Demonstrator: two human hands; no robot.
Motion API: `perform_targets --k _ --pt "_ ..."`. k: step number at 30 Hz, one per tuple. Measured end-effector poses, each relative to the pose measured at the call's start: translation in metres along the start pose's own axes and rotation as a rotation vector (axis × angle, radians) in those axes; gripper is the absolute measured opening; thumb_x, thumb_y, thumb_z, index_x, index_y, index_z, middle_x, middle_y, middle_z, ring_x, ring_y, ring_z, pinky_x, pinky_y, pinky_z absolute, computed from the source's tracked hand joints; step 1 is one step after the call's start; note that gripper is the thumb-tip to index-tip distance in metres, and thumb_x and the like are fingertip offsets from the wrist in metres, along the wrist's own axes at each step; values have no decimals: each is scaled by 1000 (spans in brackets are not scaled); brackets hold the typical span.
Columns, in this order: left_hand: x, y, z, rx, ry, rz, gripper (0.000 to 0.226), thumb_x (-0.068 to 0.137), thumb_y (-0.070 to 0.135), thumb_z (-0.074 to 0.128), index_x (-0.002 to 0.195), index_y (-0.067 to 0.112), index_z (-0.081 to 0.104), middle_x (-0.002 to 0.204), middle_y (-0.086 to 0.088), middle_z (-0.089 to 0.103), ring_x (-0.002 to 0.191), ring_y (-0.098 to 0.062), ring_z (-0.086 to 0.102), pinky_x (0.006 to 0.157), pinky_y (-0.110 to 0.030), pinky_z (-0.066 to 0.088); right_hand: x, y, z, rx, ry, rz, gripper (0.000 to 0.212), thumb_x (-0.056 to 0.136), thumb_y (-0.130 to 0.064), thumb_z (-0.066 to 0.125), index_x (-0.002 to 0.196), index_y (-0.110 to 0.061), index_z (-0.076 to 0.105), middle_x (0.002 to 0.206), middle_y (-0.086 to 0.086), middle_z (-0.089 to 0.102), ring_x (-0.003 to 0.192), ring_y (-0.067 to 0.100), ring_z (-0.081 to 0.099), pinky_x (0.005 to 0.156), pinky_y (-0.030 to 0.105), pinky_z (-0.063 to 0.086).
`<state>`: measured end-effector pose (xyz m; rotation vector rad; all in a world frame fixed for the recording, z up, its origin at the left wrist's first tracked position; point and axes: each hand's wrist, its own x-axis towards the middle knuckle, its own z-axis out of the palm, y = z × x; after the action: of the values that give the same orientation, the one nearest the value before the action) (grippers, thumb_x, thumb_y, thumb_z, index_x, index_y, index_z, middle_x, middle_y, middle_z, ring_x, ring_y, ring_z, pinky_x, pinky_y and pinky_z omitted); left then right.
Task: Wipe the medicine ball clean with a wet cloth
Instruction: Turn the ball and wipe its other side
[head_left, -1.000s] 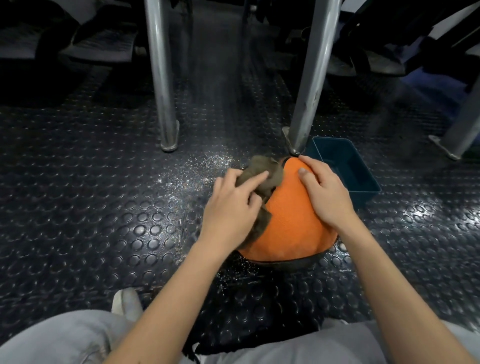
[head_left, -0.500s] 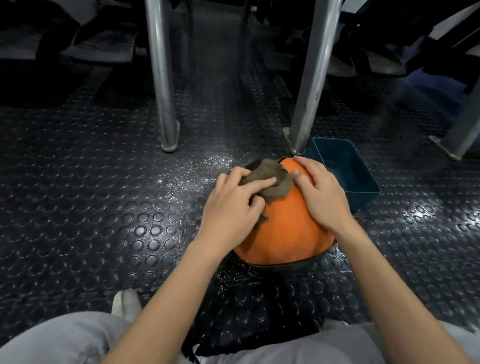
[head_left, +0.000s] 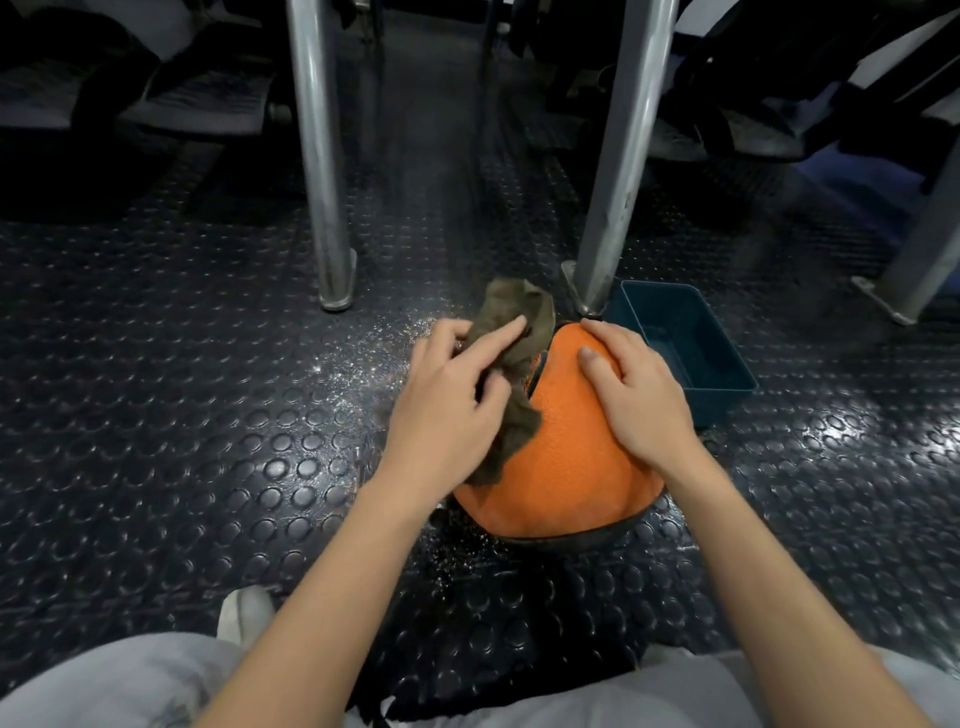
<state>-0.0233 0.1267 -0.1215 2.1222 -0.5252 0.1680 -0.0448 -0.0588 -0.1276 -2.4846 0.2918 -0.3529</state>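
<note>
1. Medicine ball (head_left: 561, 457), orange with a dark band at its base, sits on the studded floor (head_left: 156, 415) under both hands.
2. Just beyond the right hand (head_left: 636, 395) are a blue bin (head_left: 727, 384) and a metal post (head_left: 613, 171).
3. Left hand (head_left: 447, 410) pinches the brown cloth (head_left: 511, 332) against the ball's upper left side; the right hand lies spread flat on top.

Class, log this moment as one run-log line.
left hand: grips cloth on ball's left | right hand: steadies orange medicine ball | blue tub: behind
</note>
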Motion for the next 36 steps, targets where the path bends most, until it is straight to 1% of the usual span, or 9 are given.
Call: perform_targets --k 4,8,11,13,15,20,24,29,36 --pt "4 -7 -5 108 -223 -123 40 95 20 44 128 41 53 106 9 41 105 -12 34 91 -31 37 -3 -3 0 -17 -11 -9 41 96 -44 40 136 -33 46 142 -11 43 131 15 36 108 45 30" --pt "11 -9 -30 -51 -365 -182 35 90 12 54 100 44 67 93 12 50 94 -12 50 89 -31 41 -6 -10 2 -9 -22 -31 45 90 -52 40 131 -37 48 139 -13 44 130 13 37 107 48 30" --pt "6 -12 -45 72 -554 -200 42 84 8 58 72 47 68 80 20 59 85 -13 59 87 -28 47 -7 -13 3 -10 -24 -49 51 83 -54 35 130 -39 50 139 -16 45 130 9 37 108 48 29" --pt "1 -17 -50 150 -641 -174 42 83 7 56 70 44 71 75 23 60 84 -13 60 86 -26 46 -5 -12 3 -8 -32 -60 51 83 -55 35 130 -40 49 139 -16 45 130 8 37 109 49 29" --pt "0 -18 -57 49 -608 -171 42 83 3 56 74 40 73 78 20 58 80 -4 57 83 -22 43 -3 -9 3 -1 -40 -65 52 84 -57 34 131 -40 49 139 -16 45 131 10 37 108 51 29" --pt "8 -20 -45 -194 -23 -73 41 80 12 53 100 47 62 97 12 54 94 -3 52 90 -12 37 -2 -4 2 -9 -43 -66 52 85 -56 32 132 -39 47 140 -16 44 131 12 36 108 50 29" --pt "0 -15 -11 52 -196 -113 46 91 16 48 127 43 53 115 12 46 112 -17 40 97 -35 37 -1 -5 2 -5 -48 -76 52 84 -55 34 132 -38 49 139 -16 45 131 11 36 108 46 29" --pt "2 -11 -14 63 -247 -97 41 93 16 46 127 37 56 105 14 46 106 -14 42 84 -30 38 -4 -5 1 17 -41 -81 49 84 -54 37 129 -39 51 136 -18 46 129 9 38 107 46 31" --pt "-2 -11 -29 -12 -317 -107 38 89 11 53 119 31 64 99 12 52 96 -14 52 90 -37 42 -2 -5 3 29 -76 -119 51 79 -64 35 125 -47 51 137 -19 46 129 6 37 107 50 31"
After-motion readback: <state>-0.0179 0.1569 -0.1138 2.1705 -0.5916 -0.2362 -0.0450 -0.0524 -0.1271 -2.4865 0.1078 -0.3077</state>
